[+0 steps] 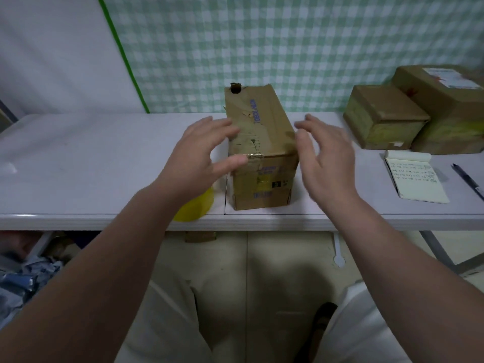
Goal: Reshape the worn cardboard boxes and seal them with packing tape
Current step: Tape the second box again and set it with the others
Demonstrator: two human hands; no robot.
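The worn cardboard box [262, 142] stands mid-desk [78, 166] near the front edge, its long side running away from the person. The left hand [199, 155] and right hand [324, 158] flank its left and right faces, fingers spread wide and holding nothing, probably set to press the walls square. Two other boxes [385, 116] sit far right, seemingly out of the way.

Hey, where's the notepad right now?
In the head view, the notepad lies on the right side of the table, just in front of the smaller brown box, with the pen on its right.
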